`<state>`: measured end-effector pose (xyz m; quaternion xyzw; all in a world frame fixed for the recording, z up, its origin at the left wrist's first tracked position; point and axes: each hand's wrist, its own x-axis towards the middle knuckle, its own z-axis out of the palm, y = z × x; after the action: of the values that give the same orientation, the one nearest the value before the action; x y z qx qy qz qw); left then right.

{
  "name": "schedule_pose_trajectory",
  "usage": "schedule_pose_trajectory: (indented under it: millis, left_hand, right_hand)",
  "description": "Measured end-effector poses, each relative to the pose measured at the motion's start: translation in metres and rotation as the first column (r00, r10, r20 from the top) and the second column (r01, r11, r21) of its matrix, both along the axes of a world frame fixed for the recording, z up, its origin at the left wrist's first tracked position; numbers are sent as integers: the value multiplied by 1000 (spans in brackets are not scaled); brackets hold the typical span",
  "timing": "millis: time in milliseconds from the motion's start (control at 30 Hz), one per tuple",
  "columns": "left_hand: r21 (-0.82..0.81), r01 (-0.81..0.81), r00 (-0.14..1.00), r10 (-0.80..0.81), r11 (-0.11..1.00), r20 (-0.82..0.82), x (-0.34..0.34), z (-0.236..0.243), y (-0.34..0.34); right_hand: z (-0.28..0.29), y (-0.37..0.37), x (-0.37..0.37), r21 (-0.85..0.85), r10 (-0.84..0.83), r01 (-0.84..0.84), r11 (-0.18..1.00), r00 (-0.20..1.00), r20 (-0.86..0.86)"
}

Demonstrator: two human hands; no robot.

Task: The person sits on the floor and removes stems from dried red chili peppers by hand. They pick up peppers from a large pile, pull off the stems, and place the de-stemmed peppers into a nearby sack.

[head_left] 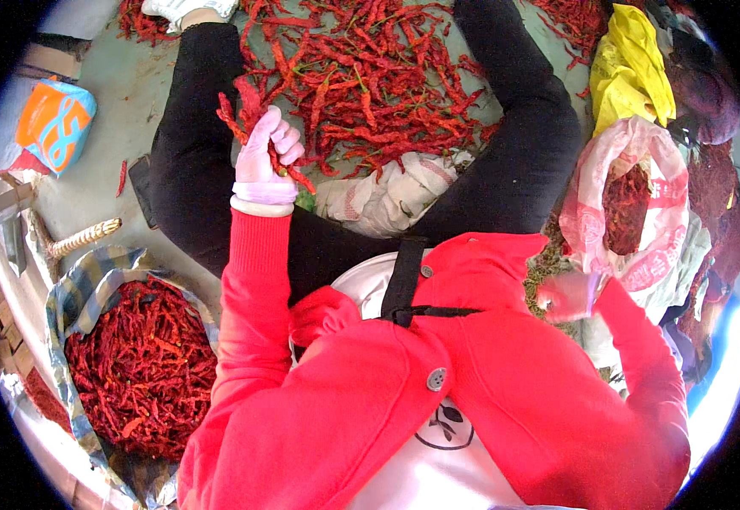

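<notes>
My left hand (270, 153), in a pale pinkish glove, is closed around several dried red chili peppers (252, 104). Their ends poke out above the fist and below it. Beyond it, between my outstretched legs, a loose heap of dried red chilies (370, 81), some with pale stems, spreads over the floor. My right hand (569, 296) is out to the right, just below a white-and-pink plastic bag (584, 204) with dark red chilies inside. Motion smears its fingers, so what they do cannot be made out.
At my left stands a checked sack (64, 314) full of dried chilies. An orange-and-blue packet (56, 126) lies farther off. A yellow plastic bag (632, 72) is at the far right. Whitish woven sacking (395, 194) lies between my legs. Greenish-brown bits (540, 285) are beside my right hand.
</notes>
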<state>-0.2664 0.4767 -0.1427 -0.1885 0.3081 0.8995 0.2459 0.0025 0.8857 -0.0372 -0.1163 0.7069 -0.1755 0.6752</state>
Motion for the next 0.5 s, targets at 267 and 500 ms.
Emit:
schedule_pose_trajectory:
  millis: [267, 500]
  left_hand:
    - [80, 58, 997, -61, 995, 36, 16, -4, 13]
    - [61, 23, 996, -29, 998, 87, 30, -8, 11]
  right_hand:
    - [-39, -130, -165, -234, -261, 131, 963, 255, -931]
    - [-124, -182, -238, 182, 85, 159, 970, 481, -873]
